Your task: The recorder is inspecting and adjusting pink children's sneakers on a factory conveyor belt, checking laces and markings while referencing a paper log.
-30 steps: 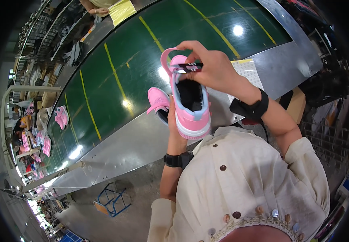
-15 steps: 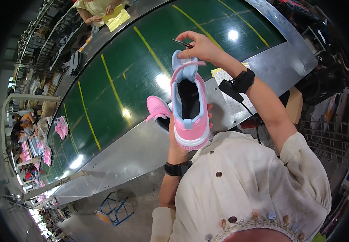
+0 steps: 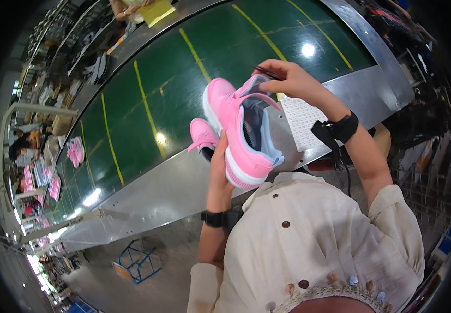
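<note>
My left hand (image 3: pixel 218 172) grips a pink sneaker (image 3: pixel 231 122) with a pale blue lining and white sole, holding it from its left side and below. The sneaker is tilted, its toe pointing away, its dark inside partly showing. At the tongue my right hand (image 3: pixel 290 81) is closed, thumb and fingers pinching the tongue. Between its fingers also sits a thin dark pointed tool (image 3: pixel 264 70), mostly hidden. A pink strap (image 3: pixel 262 97) arches across the opening. Just left of the held sneaker, a second pink sneaker (image 3: pixel 199 131) lies at the table edge, partly covered by my left hand.
A green conveyor belt (image 3: pixel 170 99) with yellow lines runs past a metal ledge (image 3: pixel 147 195). A printed sheet (image 3: pixel 301 122) lies on the right. More pink shoes (image 3: pixel 75 152) stand far left. Across the belt, a person holds a yellow sheet (image 3: pixel 157 13). A blue-framed stool (image 3: pixel 137 261) stands below.
The sneaker has turned so its left side and toe show. My right hand has moved right and slightly nearer with the tongue. The whole view has shifted a little.
</note>
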Demonstrator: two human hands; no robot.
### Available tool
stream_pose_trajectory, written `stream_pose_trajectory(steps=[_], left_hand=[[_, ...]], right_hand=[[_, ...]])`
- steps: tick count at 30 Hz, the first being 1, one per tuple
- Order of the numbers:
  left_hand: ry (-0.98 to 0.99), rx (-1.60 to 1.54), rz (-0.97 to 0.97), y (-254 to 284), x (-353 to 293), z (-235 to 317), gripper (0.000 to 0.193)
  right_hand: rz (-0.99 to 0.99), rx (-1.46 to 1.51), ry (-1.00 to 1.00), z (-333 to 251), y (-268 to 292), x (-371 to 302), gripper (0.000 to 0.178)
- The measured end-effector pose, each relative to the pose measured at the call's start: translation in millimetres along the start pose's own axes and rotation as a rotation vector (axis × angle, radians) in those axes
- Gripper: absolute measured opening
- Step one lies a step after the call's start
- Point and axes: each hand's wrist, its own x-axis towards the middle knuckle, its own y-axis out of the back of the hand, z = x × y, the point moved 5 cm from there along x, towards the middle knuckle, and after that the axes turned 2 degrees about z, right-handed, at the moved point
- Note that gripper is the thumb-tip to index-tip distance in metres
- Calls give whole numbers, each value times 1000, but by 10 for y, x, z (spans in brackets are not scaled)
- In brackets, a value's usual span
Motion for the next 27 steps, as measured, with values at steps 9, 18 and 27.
stream_pose_trajectory(steps=[9, 18, 27], left_hand=[[-83, 354, 263, 1107, 692, -903, 53], [-532, 1662, 172, 1088, -17, -400, 41], [-941, 2532, -1002, 1096, 81, -128, 56]], right_hand=[[173, -74, -186, 1513, -518, -333, 44], [352, -231, -300, 2364, -440, -628, 29], [202, 408, -748, 2599, -1208, -523, 40]])
